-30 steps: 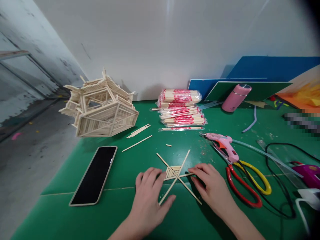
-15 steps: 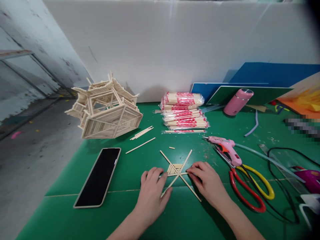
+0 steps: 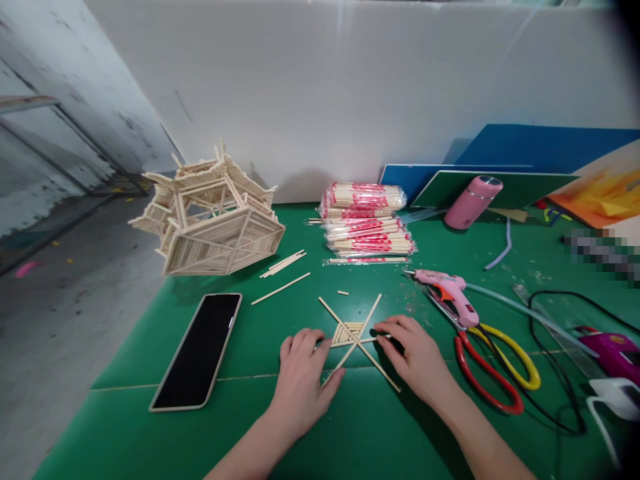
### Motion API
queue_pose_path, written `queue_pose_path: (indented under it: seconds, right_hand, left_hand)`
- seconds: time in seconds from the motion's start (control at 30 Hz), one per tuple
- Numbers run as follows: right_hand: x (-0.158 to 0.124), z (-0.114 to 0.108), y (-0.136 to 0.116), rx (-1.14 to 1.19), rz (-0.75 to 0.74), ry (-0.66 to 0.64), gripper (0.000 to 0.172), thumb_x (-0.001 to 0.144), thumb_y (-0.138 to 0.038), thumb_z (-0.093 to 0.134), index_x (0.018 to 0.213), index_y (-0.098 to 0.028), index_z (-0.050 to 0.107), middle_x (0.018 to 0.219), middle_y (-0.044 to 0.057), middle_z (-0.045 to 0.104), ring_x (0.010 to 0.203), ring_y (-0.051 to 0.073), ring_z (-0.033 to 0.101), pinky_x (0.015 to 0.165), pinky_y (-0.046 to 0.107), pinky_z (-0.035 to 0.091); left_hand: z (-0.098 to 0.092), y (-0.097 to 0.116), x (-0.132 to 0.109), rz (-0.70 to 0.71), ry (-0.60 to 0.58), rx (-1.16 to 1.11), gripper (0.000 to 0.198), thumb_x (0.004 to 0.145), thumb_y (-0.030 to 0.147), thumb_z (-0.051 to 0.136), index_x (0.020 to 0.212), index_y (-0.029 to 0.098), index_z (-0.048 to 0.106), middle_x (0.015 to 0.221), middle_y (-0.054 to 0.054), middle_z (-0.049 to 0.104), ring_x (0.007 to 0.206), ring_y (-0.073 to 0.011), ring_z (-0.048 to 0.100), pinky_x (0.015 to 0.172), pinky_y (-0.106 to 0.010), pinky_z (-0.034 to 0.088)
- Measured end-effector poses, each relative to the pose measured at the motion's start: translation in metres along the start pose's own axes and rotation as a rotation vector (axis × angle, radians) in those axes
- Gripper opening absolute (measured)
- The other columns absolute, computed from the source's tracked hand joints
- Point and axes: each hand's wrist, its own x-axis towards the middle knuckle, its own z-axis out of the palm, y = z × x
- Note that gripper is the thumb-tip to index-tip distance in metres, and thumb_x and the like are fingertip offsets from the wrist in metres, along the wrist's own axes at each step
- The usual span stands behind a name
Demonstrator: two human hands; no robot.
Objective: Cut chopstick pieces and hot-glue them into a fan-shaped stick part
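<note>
A star-like frame of crossed chopsticks [image 3: 357,341] lies flat on the green table, with short cut sticks filling one of its wedges [image 3: 347,330]. My left hand [image 3: 303,373] rests at the frame's left side, fingers apart, the index finger near the crosswise stick's left end and the thumb beside the lower left stick end. At the other side, my right hand [image 3: 415,357] pinches the right end of the crosswise chopstick [image 3: 369,340] between thumb and fingers. A short cut piece [image 3: 343,293] lies just beyond the frame.
Left stand a stick-built model [image 3: 220,227] and a phone [image 3: 197,353]. Loose chopsticks [image 3: 283,264] lie near the model. Wrapped chopstick bundles [image 3: 367,223] are stacked behind. Right are a pink glue gun [image 3: 453,293], red-and-yellow-handled scissors [image 3: 493,383], a cable [image 3: 563,373] and a pink bottle [image 3: 473,203].
The crosswise stick's right end now reaches further past my right fingertips and tilts slightly upward. Both hands stay almost in place; the view has shifted slightly.
</note>
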Motion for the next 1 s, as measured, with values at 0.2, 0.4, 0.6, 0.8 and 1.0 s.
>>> queue_pose_path:
  seconds: [0.2, 0.4, 0.6, 0.8, 1.0]
  right_hand:
    - [-0.002, -0.001, 0.008, -0.015, 0.062, 0.123, 0.026, 0.082, -0.023, 0.042, 0.106, -0.019, 0.053, 0.094, 0.006, 0.059, 0.086, 0.018, 0.055, 0.073, 0.033, 0.045]
    - [-0.002, -0.006, 0.021, -0.049, 0.098, 0.237, 0.028, 0.080, -0.023, 0.043, 0.106, -0.019, 0.053, 0.089, 0.007, 0.061, 0.088, 0.022, 0.055, 0.076, 0.039, 0.042]
    - [-0.001, -0.003, 0.012, 0.005, 0.094, 0.247, 0.029, 0.080, -0.026, 0.044, 0.106, -0.020, 0.053, 0.099, 0.008, 0.059, 0.093, 0.022, 0.054, 0.078, 0.038, 0.043]
    - [0.007, 0.006, 0.009, 0.108, 0.124, 0.275, 0.028, 0.082, -0.024, 0.042, 0.109, -0.020, 0.051, 0.105, 0.009, 0.054, 0.099, 0.021, 0.050, 0.083, 0.038, 0.042]
    - [0.006, 0.008, 0.017, 0.219, 0.219, 0.417, 0.027, 0.082, -0.027, 0.043, 0.107, -0.019, 0.051, 0.089, 0.006, 0.059, 0.083, 0.018, 0.057, 0.075, 0.034, 0.046]
  left_hand:
    - [-0.001, 0.000, 0.000, 0.004, -0.003, 0.016, 0.028, 0.074, 0.029, 0.051, 0.100, 0.018, 0.055, 0.103, -0.010, 0.053, 0.100, -0.0281, 0.044, 0.084, -0.048, 0.034]
    - [-0.002, -0.001, 0.003, 0.013, -0.020, 0.028, 0.028, 0.074, 0.027, 0.051, 0.101, 0.018, 0.054, 0.104, -0.010, 0.052, 0.100, -0.0277, 0.044, 0.083, -0.048, 0.034]
    - [-0.003, -0.003, 0.003, 0.004, -0.025, 0.033, 0.030, 0.073, 0.031, 0.052, 0.101, 0.018, 0.055, 0.104, -0.011, 0.052, 0.101, -0.0286, 0.044, 0.084, -0.049, 0.033]
    - [0.001, -0.004, 0.004, 0.013, 0.014, 0.042, 0.029, 0.074, 0.030, 0.051, 0.100, 0.018, 0.056, 0.104, -0.011, 0.053, 0.101, -0.0285, 0.044, 0.083, -0.048, 0.034]
    - [0.005, -0.007, 0.004, 0.028, 0.053, 0.054, 0.029, 0.074, 0.030, 0.050, 0.100, 0.019, 0.056, 0.103, -0.011, 0.054, 0.100, -0.0280, 0.045, 0.082, -0.048, 0.034]
